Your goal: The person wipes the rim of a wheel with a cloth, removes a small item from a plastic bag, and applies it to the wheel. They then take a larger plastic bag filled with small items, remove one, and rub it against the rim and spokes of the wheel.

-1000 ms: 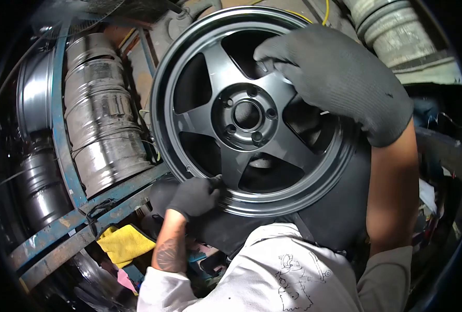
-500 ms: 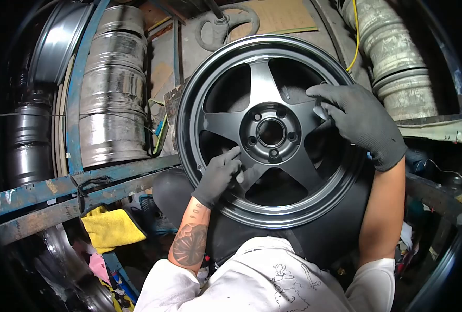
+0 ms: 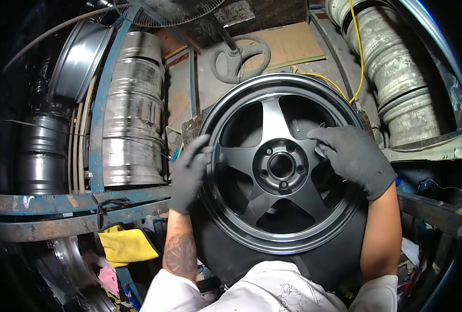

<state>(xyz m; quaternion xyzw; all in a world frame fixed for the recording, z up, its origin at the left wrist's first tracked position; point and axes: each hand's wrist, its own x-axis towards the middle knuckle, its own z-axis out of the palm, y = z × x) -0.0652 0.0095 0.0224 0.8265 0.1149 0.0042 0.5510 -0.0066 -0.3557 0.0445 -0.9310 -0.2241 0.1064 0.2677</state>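
A dark grey five-spoke car wheel rim [image 3: 272,122] lies face up over my lap, with its hub and bolt holes toward me. My right hand [image 3: 353,158], in a grey knit glove, is bent over the right-hand spoke. Its fingers are closed on a small light-grey piece [image 3: 322,150], mostly hidden beneath them; I cannot tell what it is. At the left edge of the rim is my left hand [image 3: 188,174], gloved the same way and slightly blurred. Its fingers are apart and hold nothing, with the tips close beside the outer lip.
Stacked bare metal rims stand at left [image 3: 133,114] and right [image 3: 397,67], behind blue metal frame bars [image 3: 48,203]. A yellow cloth [image 3: 128,245] hangs from the left bar. Beyond the rim are a dusty steering wheel [image 3: 264,54], a fan [image 3: 168,10] and a yellow cable [image 3: 361,67].
My left hand has moved from the lower left spoke out to the rim's left edge, fingers spreading. My right hand stays at the right spoke. The view has tilted up, bringing the fan into sight.
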